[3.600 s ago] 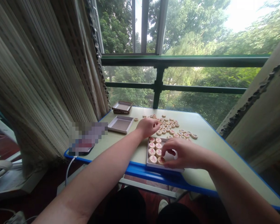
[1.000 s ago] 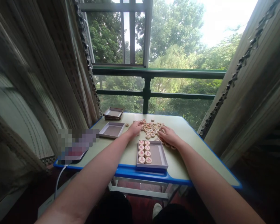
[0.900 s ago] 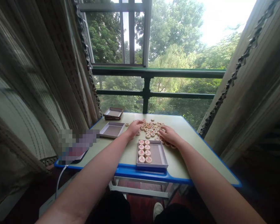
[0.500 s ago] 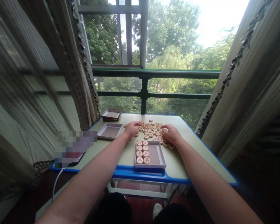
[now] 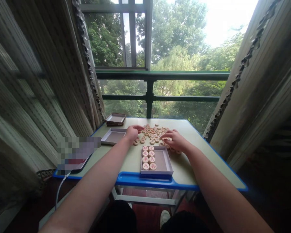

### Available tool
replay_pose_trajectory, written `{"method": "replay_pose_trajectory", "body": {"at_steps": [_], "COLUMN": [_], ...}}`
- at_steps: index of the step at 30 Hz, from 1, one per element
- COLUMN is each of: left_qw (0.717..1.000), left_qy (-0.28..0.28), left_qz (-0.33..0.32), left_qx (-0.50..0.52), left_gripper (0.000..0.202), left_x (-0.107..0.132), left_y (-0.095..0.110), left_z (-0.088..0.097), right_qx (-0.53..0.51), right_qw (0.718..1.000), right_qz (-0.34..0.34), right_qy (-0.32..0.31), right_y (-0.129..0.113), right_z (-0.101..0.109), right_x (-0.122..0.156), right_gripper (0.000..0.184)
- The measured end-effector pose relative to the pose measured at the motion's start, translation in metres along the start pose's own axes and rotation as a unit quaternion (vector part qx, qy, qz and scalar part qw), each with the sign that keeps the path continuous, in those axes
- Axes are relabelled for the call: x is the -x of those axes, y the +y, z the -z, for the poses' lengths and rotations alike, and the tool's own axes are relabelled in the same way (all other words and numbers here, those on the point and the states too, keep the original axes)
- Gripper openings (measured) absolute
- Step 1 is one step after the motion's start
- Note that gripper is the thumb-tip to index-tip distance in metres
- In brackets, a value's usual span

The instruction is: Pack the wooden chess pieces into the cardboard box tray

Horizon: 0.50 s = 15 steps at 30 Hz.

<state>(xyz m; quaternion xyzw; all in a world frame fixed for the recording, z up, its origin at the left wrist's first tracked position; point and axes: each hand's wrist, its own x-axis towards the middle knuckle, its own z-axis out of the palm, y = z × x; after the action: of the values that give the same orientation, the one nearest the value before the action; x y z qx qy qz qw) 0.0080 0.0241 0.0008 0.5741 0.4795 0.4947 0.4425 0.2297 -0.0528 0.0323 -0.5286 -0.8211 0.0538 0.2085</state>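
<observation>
Many round wooden Chinese chess pieces [image 5: 156, 140] lie loosely spread in the middle of the table. At the left edge of this spread is my left hand [image 5: 134, 132], its fingers stretched out towards the pieces and apart. My right hand [image 5: 175, 139] is over the right side, fingers spread and pointing left, at or just above some pieces; its palm hides others. Nearer to me is a shallow box tray [image 5: 163, 158]. Two columns of pieces with red characters [image 5: 145, 160] fill its left half, faces up.
Left of my left hand lies a second shallow tray [image 5: 113, 136], with stacked box parts [image 5: 115, 118] behind it. A blurred-out device [image 5: 81, 161] with a white cable [image 5: 58, 191] rests at the left edge. The table [image 5: 208, 161] has a blue rim; curtains hang on both sides.
My right hand has shifted left, further over the spread pieces. My left hand has drawn slightly left, and a piece now shows near its wrist. The pieces in the tray stay put.
</observation>
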Motion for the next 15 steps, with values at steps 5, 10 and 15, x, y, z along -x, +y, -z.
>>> {"method": "replay_pose_trajectory", "body": {"at_steps": [5,10,15], "left_qw": [0.997,0.991,0.955], "left_qy": [0.054,-0.014,-0.116], "left_qz": [-0.011,-0.057,-0.097], "left_qx": [0.047,-0.118,-0.256], "left_gripper": [0.032,0.037,0.034], "left_x": [-0.006,0.006,0.016], "left_y": [0.004,0.006,0.006], "left_z": [0.005,0.001,-0.005], "right_qx": [0.000,0.005,-0.012], "right_qw": [0.999,0.999,0.992], "right_qz": [0.009,-0.028,-0.127], "right_qy": [-0.050,-0.021,-0.023], "right_y": [-0.002,0.003,0.015], "right_z": [-0.003,-0.004,0.000], "right_x": [0.001,-0.002,-0.005], "right_gripper": [0.023,0.026,0.022]}}
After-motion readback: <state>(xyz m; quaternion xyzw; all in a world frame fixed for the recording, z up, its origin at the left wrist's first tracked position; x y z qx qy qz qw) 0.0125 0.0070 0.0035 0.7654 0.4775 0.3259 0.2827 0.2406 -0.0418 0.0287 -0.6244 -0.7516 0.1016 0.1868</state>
